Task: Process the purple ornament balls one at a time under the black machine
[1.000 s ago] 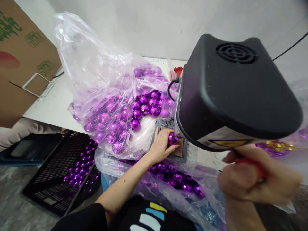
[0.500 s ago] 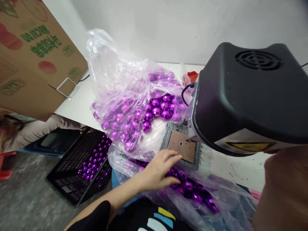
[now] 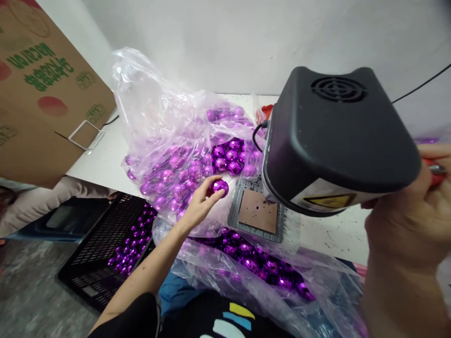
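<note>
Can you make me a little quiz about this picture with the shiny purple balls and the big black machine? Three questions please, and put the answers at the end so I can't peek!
1. Pick one: what colour is the ball in the left hand?
a) green
b) purple
c) white

2. True or false: the crate has small purple balls in it.

3. Short answer: which hand is nearer the machine?

Key:
1. b
2. True
3. The right hand
</note>
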Demonstrator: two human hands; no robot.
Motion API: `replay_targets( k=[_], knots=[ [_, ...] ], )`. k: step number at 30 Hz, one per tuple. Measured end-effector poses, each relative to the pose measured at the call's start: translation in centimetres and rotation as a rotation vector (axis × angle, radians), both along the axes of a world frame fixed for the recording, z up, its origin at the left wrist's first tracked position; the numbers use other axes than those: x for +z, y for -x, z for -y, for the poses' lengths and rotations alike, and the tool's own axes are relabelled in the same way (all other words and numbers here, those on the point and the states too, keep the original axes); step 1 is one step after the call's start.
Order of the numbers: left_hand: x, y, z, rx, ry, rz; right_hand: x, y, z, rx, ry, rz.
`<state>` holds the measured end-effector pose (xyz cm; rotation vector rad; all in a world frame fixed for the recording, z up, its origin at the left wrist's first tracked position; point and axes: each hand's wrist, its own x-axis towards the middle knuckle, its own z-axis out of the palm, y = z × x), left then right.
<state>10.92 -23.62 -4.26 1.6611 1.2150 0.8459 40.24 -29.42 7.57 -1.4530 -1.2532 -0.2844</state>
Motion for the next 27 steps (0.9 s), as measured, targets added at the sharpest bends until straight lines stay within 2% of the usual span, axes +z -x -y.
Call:
replay_targets(
  k=[2,4,6,8,11,16,21,27],
  knots=[
    [0.5,-0.5,1.1,-0.013,0.279,0.343,0.6,0.1,-0.4,0.039,-0.027,-0.005],
    [0.5,-1.1,1.8,-0.050,0.490,0.582,1.0,0.2,-0.7,0.076,-0.030,-0.025],
    [0.0,-1.8,2.3,-0.082,0.603,0.689,1.1,0.3,-1.0,0.094,-0.023,-0.047],
    [-0.7,-2.7,2.5,-0.080,0.634,0.662,1.1,0.2,-1.2,0.096,-0.022,-0.056],
    [-1.9,-4.1,2.8,-0.056,0.555,0.506,0.9,0.0,-1.3,0.098,-0.023,-0.065],
    [-3.5,-6.1,2.7,-0.094,0.230,0.266,0.9,-0.2,-1.5,0.107,-0.008,-0.073],
    [-3.6,-7.6,2.7,-0.188,0.005,0.034,1.0,-0.2,-1.4,0.096,0.003,-0.061],
    [-4.0,-9.0,2.8,-0.236,-0.211,-0.203,1.1,-0.2,-1.4,0.101,0.020,-0.081]
  ],
)
